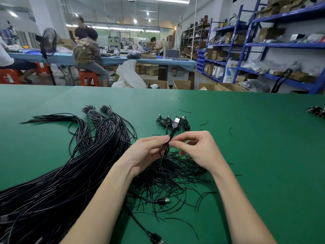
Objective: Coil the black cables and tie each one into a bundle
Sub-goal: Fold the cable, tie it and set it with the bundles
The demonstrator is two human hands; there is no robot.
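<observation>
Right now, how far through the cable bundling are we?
Early on, it seems. Done: a small cluster of tied black cable bundles lies on the green table beyond the hands. In hand: the left hand grips one coiled black cable with a USB plug, and the right hand pinches at its middle, apparently tying it. Left: the large heap of loose long black cables at the left.

My left hand (149, 150) covers most of the coiled cable (166, 147), so I cannot count its loops. The tie under my right hand (197, 148) fingertips is too small to make out. Left of my left hand, the loose cables (52, 191) run off the picture's edge.
</observation>
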